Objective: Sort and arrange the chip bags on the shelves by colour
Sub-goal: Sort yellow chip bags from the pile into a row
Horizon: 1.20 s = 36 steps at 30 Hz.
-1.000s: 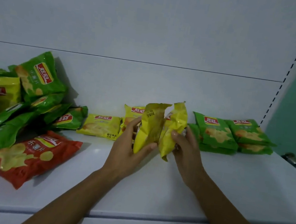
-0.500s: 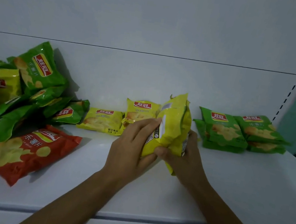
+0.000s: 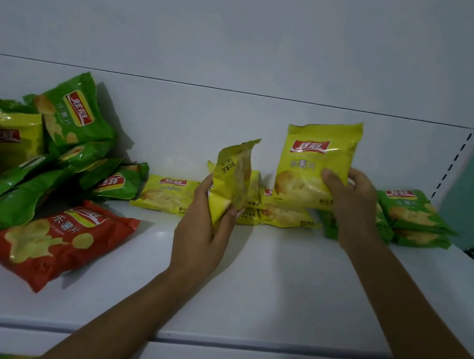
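Head view: the left hand (image 3: 201, 235) curls round the lower half of a crinkled yellow bag (image 3: 231, 178), glossy and turned edge-on. The right hand (image 3: 349, 206) pinches the lower right side of an upright yellow bag (image 3: 316, 165). Both are above flat yellow bags (image 3: 167, 194) at the shelf (image 3: 275, 290)'s back edge.

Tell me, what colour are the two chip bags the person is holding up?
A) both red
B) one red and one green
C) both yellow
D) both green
C: the left hand grips a side-on yellow bag, and the right hand holds a front-facing yellow bag upright above the shelf.
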### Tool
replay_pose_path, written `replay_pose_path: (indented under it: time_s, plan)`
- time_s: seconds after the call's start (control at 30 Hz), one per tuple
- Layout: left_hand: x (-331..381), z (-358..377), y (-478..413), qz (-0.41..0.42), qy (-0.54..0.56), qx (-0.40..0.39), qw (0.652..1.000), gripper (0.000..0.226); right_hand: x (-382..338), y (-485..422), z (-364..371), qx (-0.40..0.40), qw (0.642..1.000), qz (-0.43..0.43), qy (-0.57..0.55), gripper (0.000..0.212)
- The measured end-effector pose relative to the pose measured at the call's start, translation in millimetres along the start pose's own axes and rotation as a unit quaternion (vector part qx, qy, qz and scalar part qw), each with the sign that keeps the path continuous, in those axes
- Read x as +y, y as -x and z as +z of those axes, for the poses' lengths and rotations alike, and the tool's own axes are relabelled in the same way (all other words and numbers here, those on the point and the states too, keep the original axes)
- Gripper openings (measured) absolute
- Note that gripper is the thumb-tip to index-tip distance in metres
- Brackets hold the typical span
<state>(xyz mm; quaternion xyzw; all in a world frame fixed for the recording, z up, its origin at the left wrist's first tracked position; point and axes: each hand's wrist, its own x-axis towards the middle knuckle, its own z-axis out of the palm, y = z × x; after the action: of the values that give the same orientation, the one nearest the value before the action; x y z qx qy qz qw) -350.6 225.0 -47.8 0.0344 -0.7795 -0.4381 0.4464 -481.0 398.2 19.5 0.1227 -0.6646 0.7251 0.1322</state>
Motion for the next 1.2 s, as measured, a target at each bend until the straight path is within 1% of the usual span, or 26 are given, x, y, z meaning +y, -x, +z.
replay_pose_path:
  time_s: [0.07, 0.1, 0.17, 0.27, 0.3, 0.33, 0.4, 0.43, 0.47, 0.53, 0.6, 0.63, 0.67, 0.73, 0.8, 0.87, 1.0, 1.07, 1.13, 1.2]
  plan:
    - [-1, 1, -1, -0.009, -0.012, -0.002, 1.0, 0.059, 3, -22, 5, -0.002, 0.998, 0.001, 0.062, 0.037]
    - [-2, 1, -1, -0.014, -0.019, -0.003, 1.0, 0.058, 5, -30, 8, -0.013, 0.995, -0.005, 0.1, 0.04]
    - [-4, 1, -1, -0.022, -0.032, -0.007, 0.999, 0.058, 10, -42, 17, -0.037, 0.984, -0.007, 0.173, 0.041]
    - [-4, 2, 0, -0.02, -0.043, -0.008, 0.999, 0.057, 18, -52, 33, -0.065, 0.975, 0.025, 0.213, 0.039]
    - [-4, 2, 0, -0.019, -0.044, -0.009, 0.999, 0.057, 19, -54, 36, -0.079, 0.961, 0.019, 0.264, 0.038]
    - [-4, 2, 0, -0.02, -0.045, -0.008, 0.999, 0.057, 23, -55, 39, -0.096, 0.938, 0.003, 0.334, 0.037]
    - [-5, 2, -1, -0.02, -0.044, -0.005, 0.999, 0.058, 29, -55, 43, -0.123, 0.875, -0.047, 0.465, 0.037]
    - [-5, 2, -1, -0.017, -0.045, -0.003, 0.999, 0.059, 31, -54, 44, -0.128, 0.851, -0.078, 0.503, 0.039]
    - [-6, 2, -2, -0.016, -0.047, -0.002, 0.999, 0.06, 33, -53, 45, -0.126, 0.833, -0.113, 0.527, 0.043]
    - [-6, 2, -3, -0.019, -0.048, 0.0, 0.999, 0.06, 37, -52, 45, -0.127, 0.81, -0.203, 0.535, 0.046]
    - [-7, 3, -3, -0.026, -0.046, -0.002, 0.999, 0.059, 43, -53, 47, -0.168, 0.786, -0.281, 0.525, 0.047]
    - [-8, 3, -3, -0.03, -0.046, -0.003, 0.998, 0.06, 46, -54, 48, -0.199, 0.768, -0.287, 0.536, 0.049]
    - [-8, 3, -4, -0.032, -0.047, -0.003, 0.998, 0.061, 50, -53, 50, -0.234, 0.752, -0.267, 0.555, 0.053]
    - [-9, 3, -4, -0.032, -0.045, -0.001, 0.998, 0.063, 60, -51, 55, -0.297, 0.721, -0.201, 0.593, 0.061]
    - [-10, 3, -4, -0.033, -0.042, -0.003, 0.999, 0.063, 66, -49, 58, -0.319, 0.702, -0.172, 0.613, 0.067]
    - [-12, 4, -4, -0.032, -0.04, -0.007, 0.999, 0.064, 67, -51, 60, -0.32, 0.699, -0.165, 0.618, 0.07]
    - [-14, 4, -5, -0.034, -0.024, -0.009, 0.999, 0.07, 71, -59, 64, -0.329, 0.712, -0.141, 0.605, 0.065]
    - [-12, 3, -6, -0.033, -0.006, -0.011, 0.999, 0.069, 72, -61, 65, -0.33, 0.731, -0.141, 0.58, 0.063]
    - [-12, 3, -8, -0.029, 0.012, -0.015, 0.999, 0.064, 68, -61, 64, -0.316, 0.761, -0.144, 0.547, 0.061]
    - [-12, 3, -9, -0.027, 0.024, -0.017, 0.999, 0.059, 62, -59, 60, -0.256, 0.785, -0.185, 0.533, 0.056]
